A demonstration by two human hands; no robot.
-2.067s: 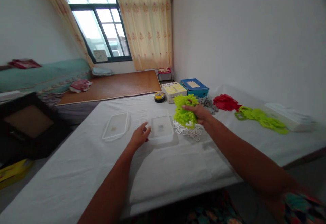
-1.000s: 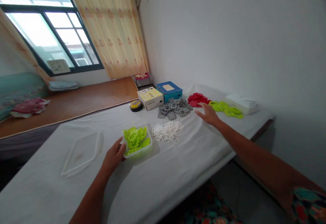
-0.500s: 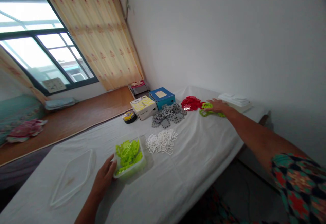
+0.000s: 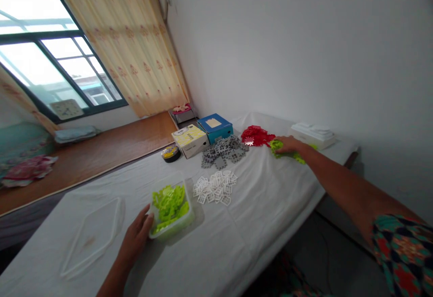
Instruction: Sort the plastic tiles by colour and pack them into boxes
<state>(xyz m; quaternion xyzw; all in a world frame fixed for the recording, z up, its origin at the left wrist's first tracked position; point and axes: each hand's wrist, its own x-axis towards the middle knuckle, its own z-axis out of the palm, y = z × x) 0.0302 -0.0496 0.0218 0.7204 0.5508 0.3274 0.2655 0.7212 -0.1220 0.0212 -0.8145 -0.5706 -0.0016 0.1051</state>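
My left hand grips the near left side of a clear plastic box, thumb at its rim. Lime-green plastic building pieces fill much of the box. At the far right of the table, my right hand has its fingers curled round a clump of lime-green building pieces; more of them show beneath the wrist. Just left of that hand lies a heap of red pieces. White lattice-like pieces lie to the right of the box, with grey pieces behind them.
A clear lid lies flat at the left. Behind the heaps stand a blue box, a yellow-and-white box and a round black-and-yellow item. A white container sits near the wall, beyond my right forearm.
My right hand has drawn slightly right, away from the red heap, its fingers closing round green pieces that shift with it. My left hand stays on the box.
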